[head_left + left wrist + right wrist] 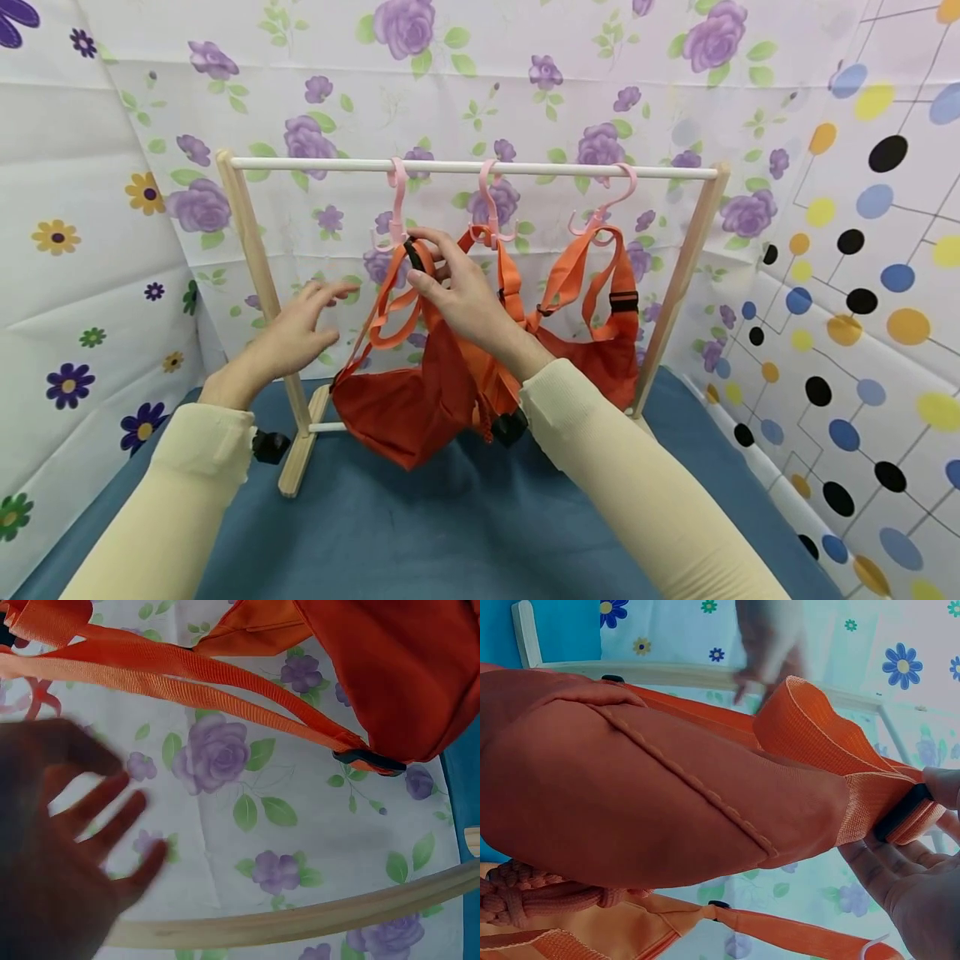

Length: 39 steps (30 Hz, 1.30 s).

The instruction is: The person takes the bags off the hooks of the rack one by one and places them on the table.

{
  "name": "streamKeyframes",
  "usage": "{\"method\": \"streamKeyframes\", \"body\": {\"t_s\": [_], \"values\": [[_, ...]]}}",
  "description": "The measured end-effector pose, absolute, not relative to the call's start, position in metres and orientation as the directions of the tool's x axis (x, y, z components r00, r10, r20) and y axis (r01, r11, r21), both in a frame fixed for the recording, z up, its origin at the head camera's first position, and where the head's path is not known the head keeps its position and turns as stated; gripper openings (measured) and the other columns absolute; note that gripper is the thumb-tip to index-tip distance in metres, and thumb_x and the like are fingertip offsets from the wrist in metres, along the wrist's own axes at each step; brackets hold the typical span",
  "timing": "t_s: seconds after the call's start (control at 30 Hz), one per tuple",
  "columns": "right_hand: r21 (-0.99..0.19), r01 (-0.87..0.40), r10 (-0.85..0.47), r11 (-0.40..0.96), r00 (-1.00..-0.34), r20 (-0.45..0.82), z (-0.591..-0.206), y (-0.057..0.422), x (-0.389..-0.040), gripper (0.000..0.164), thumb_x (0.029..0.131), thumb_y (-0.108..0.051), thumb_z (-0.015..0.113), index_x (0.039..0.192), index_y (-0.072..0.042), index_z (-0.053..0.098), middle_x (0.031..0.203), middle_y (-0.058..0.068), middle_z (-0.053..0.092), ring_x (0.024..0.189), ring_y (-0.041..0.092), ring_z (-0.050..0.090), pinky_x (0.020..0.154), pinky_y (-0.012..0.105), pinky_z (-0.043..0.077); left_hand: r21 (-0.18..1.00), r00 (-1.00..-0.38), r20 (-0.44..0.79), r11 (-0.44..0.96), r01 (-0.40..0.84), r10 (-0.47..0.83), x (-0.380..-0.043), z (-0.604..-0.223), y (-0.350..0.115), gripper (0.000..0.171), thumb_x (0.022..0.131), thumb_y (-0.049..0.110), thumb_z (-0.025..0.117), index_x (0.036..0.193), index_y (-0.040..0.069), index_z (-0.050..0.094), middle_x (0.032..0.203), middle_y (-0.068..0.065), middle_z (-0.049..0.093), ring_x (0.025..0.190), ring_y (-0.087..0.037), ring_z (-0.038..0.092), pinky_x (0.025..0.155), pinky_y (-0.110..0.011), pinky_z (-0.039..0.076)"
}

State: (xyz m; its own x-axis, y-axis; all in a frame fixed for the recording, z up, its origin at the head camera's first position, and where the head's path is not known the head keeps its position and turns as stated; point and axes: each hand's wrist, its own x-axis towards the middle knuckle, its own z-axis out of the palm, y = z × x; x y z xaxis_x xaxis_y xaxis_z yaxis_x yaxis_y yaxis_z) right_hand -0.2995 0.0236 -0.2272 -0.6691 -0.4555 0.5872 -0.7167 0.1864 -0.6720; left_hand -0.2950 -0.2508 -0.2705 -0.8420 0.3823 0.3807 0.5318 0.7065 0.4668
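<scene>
Right hand (472,302) pinches the strap (861,801) of the left orange bag (390,408) beside the leftmost pink hook (398,210); left hand (297,330) holds nothing, fingers loosely extended; keeping the strap untwisted should serve best.

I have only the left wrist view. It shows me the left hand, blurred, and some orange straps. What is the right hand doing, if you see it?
Observer: The right hand holds an orange strap at its black buckle.
Operator: Understood. What is at the top, outside of my picture?
Observer: Three pink hangers hook over a white rail.
Operator: And what hangs at the far right?
Observer: A red bag hangs from the rightmost hanger.
</scene>
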Motion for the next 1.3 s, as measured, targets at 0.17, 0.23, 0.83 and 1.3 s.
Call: {"method": "streamKeyframes", "body": {"t_s": [0.17,0.23,0.83,1.3], "values": [[-0.668,-0.719,-0.452,0.192,-0.669,0.59,-0.228,0.025,-0.299,0.053,0.109,-0.02,0.058,0.158,-0.015,0.041,0.13,0.014,0.057,0.097,0.022,0.063,0.084,0.034,0.056,0.502,-0.868,0.188,0.714,0.487,0.46,-0.295,-0.285,-0.255,0.076,0.091,0.0,0.065,0.159,-0.001,0.032,0.153,-0.033,0.032,0.138,-0.054,0.036,0.1,-0.069,0.044],[-0.667,-0.719,-0.451,0.193,-0.669,0.591,-0.228,0.025,-0.299,0.053,0.109,-0.02,0.058,0.158,-0.016,0.041,0.129,0.012,0.057,0.097,0.022,0.063,0.083,0.034,0.056,0.507,-0.866,0.167,0.712,0.486,0.472,-0.296,-0.292,-0.257,0.077,0.092,0.003,0.069,0.159,-0.004,0.032,0.152,-0.034,0.032,0.136,-0.055,0.036,0.101,-0.071,0.042],[-0.67,-0.721,-0.448,0.178,-0.666,0.597,-0.228,0.028,-0.296,0.053,0.108,-0.021,0.058,0.158,-0.016,0.041,0.129,0.009,0.059,0.095,0.021,0.063,0.082,0.033,0.055,0.564,-0.88,0.044,0.716,0.412,0.472,-0.31,-0.345,-0.268,0.067,0.1,0.009,0.064,0.154,-0.013,0.032,0.137,-0.04,0.054,0.122,-0.052,0.058,0.097,-0.06,0.052],[-0.692,-0.704,-0.432,0.16,-0.681,0.592,-0.228,0.031,-0.295,0.052,0.109,-0.02,0.058,0.158,-0.018,0.042,0.131,0.011,0.058,0.099,0.021,0.064,0.085,0.034,0.055,0.613,-0.894,0.078,0.686,0.392,0.441,-0.31,-0.348,-0.267,0.053,0.108,0.015,0.053,0.154,-0.008,0.038,0.136,-0.034,0.057,0.12,-0.046,0.059,0.1,-0.061,0.049]]}}
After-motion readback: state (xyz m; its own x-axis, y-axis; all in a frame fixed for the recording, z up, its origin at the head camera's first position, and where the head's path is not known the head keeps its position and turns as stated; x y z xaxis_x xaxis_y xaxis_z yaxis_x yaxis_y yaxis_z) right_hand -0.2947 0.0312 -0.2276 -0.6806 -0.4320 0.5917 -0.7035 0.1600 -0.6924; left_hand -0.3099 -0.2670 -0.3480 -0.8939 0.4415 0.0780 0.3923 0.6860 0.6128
